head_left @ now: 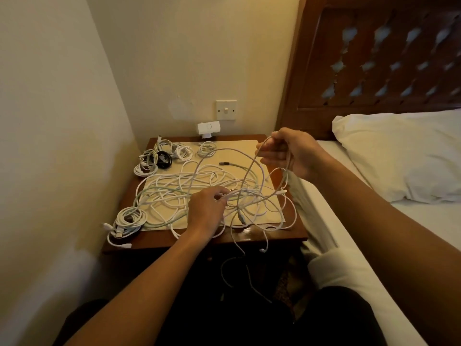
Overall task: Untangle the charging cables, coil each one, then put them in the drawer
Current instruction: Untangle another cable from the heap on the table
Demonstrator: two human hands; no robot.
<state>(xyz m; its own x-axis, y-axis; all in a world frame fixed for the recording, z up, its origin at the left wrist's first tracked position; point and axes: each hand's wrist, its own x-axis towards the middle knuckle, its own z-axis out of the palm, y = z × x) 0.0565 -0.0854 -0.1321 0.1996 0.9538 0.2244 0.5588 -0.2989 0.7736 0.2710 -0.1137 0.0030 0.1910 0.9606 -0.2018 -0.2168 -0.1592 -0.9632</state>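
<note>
The right hand [287, 153] is raised above the right edge of the bedside table [174, 242], its fingers curled round loops of a white cable [250, 167] that sweeps down from it into the tangle of cables [189, 181]. The left hand [207, 211] is low over the near side of the tangle, thumb and fingertips pinching a white strand. The tangle sprawls across a cream mat [237, 151] on the table, with a few strands hanging over the front edge. A coiled white cable [129, 217] lies at the mat's near left corner; more white coils [183, 152] and a black coil [163, 159] sit at the back left. A white plug adapter [208, 129] stands at the back under a wall switch [226, 109]. A pillow [399, 151] lies on the bed to the right
</note>
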